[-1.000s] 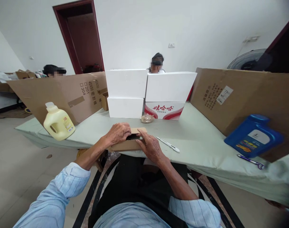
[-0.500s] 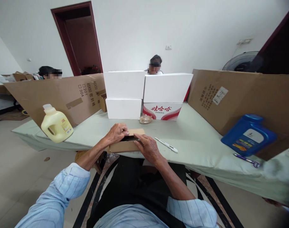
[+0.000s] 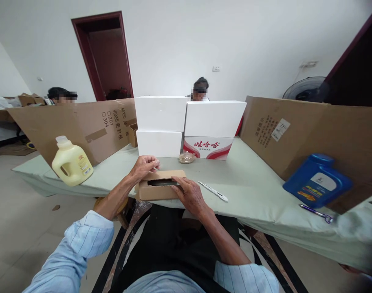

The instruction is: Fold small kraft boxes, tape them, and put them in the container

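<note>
A small brown cardboard box [image 3: 158, 194] lies at the near edge of the table with a slot-like opening along its top. Something dark shows inside, too hidden to name. My right hand [image 3: 190, 194] grips the box's right end, fingers over the opening's edge and thumb on the near side. Just above the box's far left corner hovers my left hand [image 3: 144, 167], its fingers loosely bent and apart, with nothing visible in them. To the right of the box lies a white utility knife [image 3: 213, 191].
White boxes [image 3: 159, 143] stand stacked at the back, a small plastic-wrapped bundle [image 3: 186, 157] before them. Cardboard panels flank the table [image 3: 253, 187]. A yellow jug [image 3: 72, 162] stands left; a blue jug [image 3: 318, 179] and a purple pen-like tool [image 3: 315, 213] are right. Two people sit beyond.
My left hand has let go of the box and lifted off toward the far left, uncovering the opening. My right hand stays on the box's right end. The view has tilted slightly.
</note>
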A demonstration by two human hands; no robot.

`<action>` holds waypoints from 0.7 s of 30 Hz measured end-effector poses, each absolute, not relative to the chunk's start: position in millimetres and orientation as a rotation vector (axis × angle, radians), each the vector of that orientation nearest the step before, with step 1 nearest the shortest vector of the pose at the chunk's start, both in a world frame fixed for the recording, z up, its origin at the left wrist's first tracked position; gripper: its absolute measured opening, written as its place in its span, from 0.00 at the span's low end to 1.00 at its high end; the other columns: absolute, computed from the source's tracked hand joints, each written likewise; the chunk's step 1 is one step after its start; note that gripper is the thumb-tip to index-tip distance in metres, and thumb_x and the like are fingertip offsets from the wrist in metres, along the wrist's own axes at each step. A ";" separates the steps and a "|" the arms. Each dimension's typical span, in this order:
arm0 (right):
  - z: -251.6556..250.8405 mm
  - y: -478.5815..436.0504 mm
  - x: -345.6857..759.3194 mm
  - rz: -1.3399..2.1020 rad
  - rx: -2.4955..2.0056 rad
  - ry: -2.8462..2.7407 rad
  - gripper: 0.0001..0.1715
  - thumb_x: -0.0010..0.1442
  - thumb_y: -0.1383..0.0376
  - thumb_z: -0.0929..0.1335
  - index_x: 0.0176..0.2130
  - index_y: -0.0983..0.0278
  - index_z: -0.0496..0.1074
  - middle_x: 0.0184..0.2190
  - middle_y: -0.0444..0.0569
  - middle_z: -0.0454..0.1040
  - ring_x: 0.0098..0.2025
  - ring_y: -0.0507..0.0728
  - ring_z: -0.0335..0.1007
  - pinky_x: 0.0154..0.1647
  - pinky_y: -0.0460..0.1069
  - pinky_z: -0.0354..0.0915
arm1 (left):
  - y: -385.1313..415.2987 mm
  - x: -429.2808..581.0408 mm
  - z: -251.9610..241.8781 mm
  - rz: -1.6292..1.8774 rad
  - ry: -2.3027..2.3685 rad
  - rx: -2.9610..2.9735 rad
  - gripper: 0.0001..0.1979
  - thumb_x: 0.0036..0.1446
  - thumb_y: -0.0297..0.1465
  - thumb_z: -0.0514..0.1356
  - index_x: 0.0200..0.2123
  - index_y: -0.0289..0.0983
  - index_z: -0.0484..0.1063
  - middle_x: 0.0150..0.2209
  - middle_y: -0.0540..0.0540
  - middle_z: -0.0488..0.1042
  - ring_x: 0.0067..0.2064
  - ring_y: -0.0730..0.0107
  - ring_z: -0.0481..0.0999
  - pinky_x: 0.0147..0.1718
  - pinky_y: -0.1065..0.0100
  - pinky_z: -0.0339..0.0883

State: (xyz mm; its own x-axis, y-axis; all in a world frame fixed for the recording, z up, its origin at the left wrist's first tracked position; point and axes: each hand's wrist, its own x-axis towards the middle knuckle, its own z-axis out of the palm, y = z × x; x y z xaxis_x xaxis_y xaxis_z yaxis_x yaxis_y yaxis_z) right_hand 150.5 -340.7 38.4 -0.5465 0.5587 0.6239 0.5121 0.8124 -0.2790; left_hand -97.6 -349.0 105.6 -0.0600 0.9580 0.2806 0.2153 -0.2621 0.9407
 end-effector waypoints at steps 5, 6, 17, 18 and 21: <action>46.7 -334.4 145.8 0.097 -0.846 -2.260 0.19 0.72 0.64 0.70 0.61 0.60 0.76 0.53 0.55 0.83 0.54 0.63 0.81 0.54 0.55 0.74 | -358.7 -90.8 100.0 1.435 1.119 1.377 0.25 0.47 0.52 0.74 0.29 0.35 0.76 0.32 0.44 0.81 0.36 0.68 0.81 0.39 0.68 0.76; 49.1 -332.7 144.9 0.112 -0.850 -2.261 0.19 0.72 0.64 0.70 0.61 0.60 0.76 0.53 0.55 0.83 0.54 0.63 0.81 0.54 0.55 0.74 | -359.5 -89.6 100.3 1.443 1.092 1.358 0.26 0.47 0.52 0.75 0.29 0.35 0.76 0.32 0.44 0.81 0.36 0.68 0.81 0.40 0.68 0.76; 73.0 -305.0 133.9 0.134 -0.836 -2.280 0.19 0.70 0.66 0.70 0.59 0.59 0.76 0.50 0.51 0.84 0.52 0.60 0.80 0.52 0.53 0.72 | -351.2 -78.0 114.2 1.459 0.866 1.318 0.20 0.49 0.44 0.78 0.30 0.33 0.79 0.34 0.44 0.83 0.39 0.68 0.82 0.42 0.69 0.75; 75.2 -301.4 132.4 0.138 -0.829 -2.282 0.19 0.70 0.66 0.70 0.59 0.59 0.76 0.50 0.50 0.84 0.51 0.60 0.80 0.52 0.52 0.72 | -349.8 -76.9 114.8 1.468 0.854 1.313 0.20 0.49 0.45 0.78 0.30 0.34 0.79 0.34 0.44 0.83 0.39 0.68 0.82 0.42 0.70 0.75; 82.0 -289.3 126.7 0.150 -0.814 -2.283 0.16 0.71 0.65 0.70 0.56 0.59 0.77 0.49 0.50 0.84 0.49 0.58 0.80 0.50 0.51 0.71 | -346.5 -74.2 116.1 1.473 0.807 1.294 0.21 0.49 0.46 0.78 0.30 0.33 0.80 0.34 0.45 0.82 0.40 0.69 0.82 0.41 0.70 0.76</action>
State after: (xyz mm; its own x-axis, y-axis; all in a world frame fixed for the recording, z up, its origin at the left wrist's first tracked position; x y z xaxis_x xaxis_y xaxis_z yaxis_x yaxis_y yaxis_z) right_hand 126.7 -289.3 82.0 -0.5590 0.5939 0.5786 0.5129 0.7960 -0.3215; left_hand -74.2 -346.5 116.1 0.0450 0.9460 0.3210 -0.2388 -0.3019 0.9230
